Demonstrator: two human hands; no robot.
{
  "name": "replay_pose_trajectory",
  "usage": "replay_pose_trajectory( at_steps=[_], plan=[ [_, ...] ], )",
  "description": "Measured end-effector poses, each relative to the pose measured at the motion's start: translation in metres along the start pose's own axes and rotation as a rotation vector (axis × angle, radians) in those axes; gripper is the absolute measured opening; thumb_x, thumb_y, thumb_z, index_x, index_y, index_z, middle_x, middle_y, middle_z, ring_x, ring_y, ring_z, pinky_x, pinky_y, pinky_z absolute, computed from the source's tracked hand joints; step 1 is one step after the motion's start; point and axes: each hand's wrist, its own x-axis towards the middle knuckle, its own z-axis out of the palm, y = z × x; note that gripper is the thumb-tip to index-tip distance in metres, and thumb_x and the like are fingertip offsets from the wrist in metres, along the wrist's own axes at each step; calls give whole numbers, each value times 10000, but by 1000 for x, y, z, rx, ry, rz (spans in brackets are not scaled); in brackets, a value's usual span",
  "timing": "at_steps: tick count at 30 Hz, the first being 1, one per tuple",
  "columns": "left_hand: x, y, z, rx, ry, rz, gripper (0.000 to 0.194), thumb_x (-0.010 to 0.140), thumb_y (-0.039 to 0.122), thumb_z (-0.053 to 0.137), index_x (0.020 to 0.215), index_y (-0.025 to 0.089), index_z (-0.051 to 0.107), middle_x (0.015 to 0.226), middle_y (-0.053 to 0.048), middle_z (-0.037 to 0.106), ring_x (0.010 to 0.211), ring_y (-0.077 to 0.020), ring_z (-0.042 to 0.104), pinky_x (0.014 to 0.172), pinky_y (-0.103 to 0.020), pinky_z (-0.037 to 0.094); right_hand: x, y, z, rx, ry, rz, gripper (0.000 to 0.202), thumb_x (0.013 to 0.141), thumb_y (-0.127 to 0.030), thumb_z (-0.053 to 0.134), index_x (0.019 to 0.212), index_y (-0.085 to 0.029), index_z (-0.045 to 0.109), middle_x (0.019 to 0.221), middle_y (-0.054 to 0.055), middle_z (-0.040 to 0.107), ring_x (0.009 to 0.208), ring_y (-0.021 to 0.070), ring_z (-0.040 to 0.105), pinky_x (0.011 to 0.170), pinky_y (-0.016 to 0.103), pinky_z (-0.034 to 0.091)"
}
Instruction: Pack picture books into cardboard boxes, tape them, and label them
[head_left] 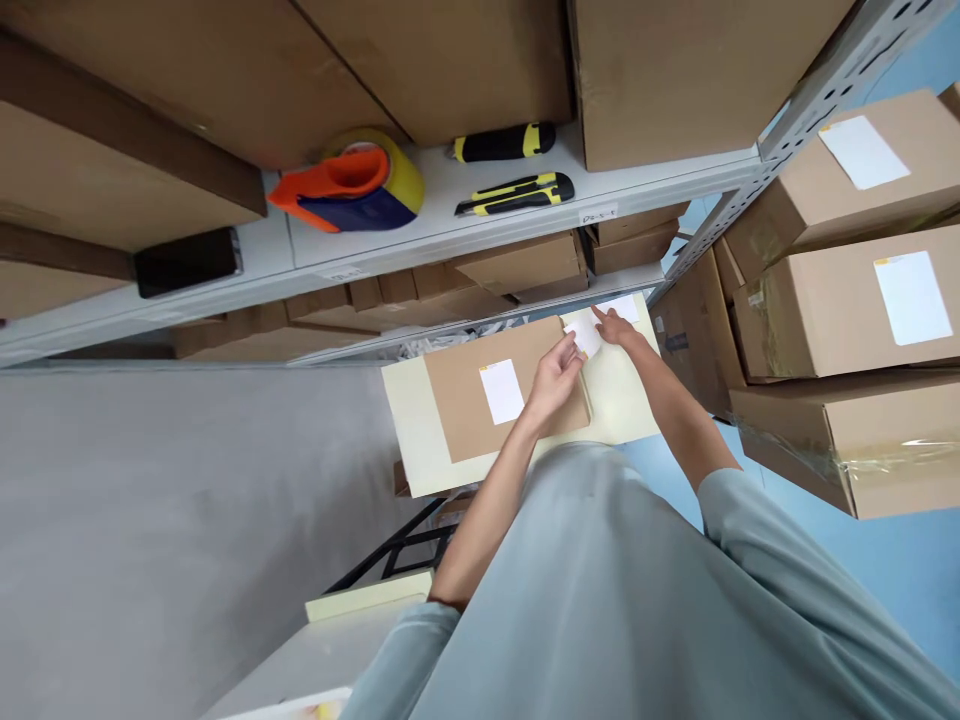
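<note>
My left hand pinches a small white label by its lower left edge, just above the right end of a flat cardboard box. My right hand has its index finger and thumb at the label's upper right edge; the fingertips are small and partly hidden. Another white label with a yellow corner mark is on top of the box. Beside my right hand, a further white sheet lies on the cream tabletop. The box rests flat on that tabletop.
Above the table, a metal shelf holds large cartons, a tape dispenser, two yellow-black utility knives and a black phone-like object. Labelled cartons are stacked on the right. A grey wall stands left.
</note>
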Motion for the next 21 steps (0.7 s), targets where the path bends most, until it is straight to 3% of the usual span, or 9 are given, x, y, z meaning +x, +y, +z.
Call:
replay_pose_trajectory(
  at_steps=[3,6,9,11,12,15,17,19,21],
  plan=[
    [-32,13,-29,-38,161,64,590,826,483,879,1310,169,754,1400,-169,761,1361,-326,703,1254,-510,494,-31,-7,-8,79,104,-50,608,1125,-486,469,1636,-158,497,1476,229,665,1270,328,702,1111,444,530],
    [-66,20,-68,-72,241,81,576,757,525,940,1199,187,790,1244,-145,816,1197,-291,768,1102,-450,609,-89,-19,-2,231,163,-155,720,1136,-670,286,1493,-138,616,1341,196,745,1089,248,764,985,360,596],
    [-93,23,-101,-135,205,36,743,728,554,957,1343,200,741,1109,-110,844,954,-241,798,873,-379,673,-158,-39,16,761,2,-384,761,999,-851,483,1160,-168,777,1108,138,807,991,251,777,873,345,624],
    [-105,24,-118,-140,181,-10,821,692,569,976,1375,189,728,969,-80,850,799,-216,775,758,-356,671,-198,-56,32,798,-87,-431,647,853,-826,742,948,-187,785,959,77,802,875,224,756,772,312,612],
    [-109,25,-125,-124,177,-25,782,671,583,982,1302,174,765,906,-72,843,734,-205,753,709,-346,661,-213,-66,41,783,-108,-419,616,802,-801,806,854,-189,767,877,54,785,813,211,740,725,302,602],
    [-115,31,-143,-32,203,7,553,645,626,974,905,162,825,748,-61,797,586,-168,666,570,-304,585,-241,-98,70,738,-157,-357,603,711,-778,875,769,-191,753,771,20,760,715,201,726,669,319,617],
    [-117,37,-153,11,252,63,496,638,620,977,761,177,790,662,-38,749,532,-141,611,514,-273,514,-251,-118,86,729,-150,-338,606,704,-790,868,772,-198,761,758,12,765,700,213,741,681,356,651],
    [-122,45,-162,-20,320,111,488,659,620,965,769,184,777,664,-27,740,508,-119,578,493,-252,465,-259,-138,94,740,-49,-339,591,722,-791,857,741,-212,741,721,1,750,677,216,742,683,380,672],
    [-133,53,-170,-104,339,143,507,746,659,895,894,184,798,823,-63,805,529,-108,589,495,-246,453,-267,-158,94,786,104,-353,577,734,-790,853,754,-224,740,710,0,744,661,216,738,671,386,681]
  ],
)
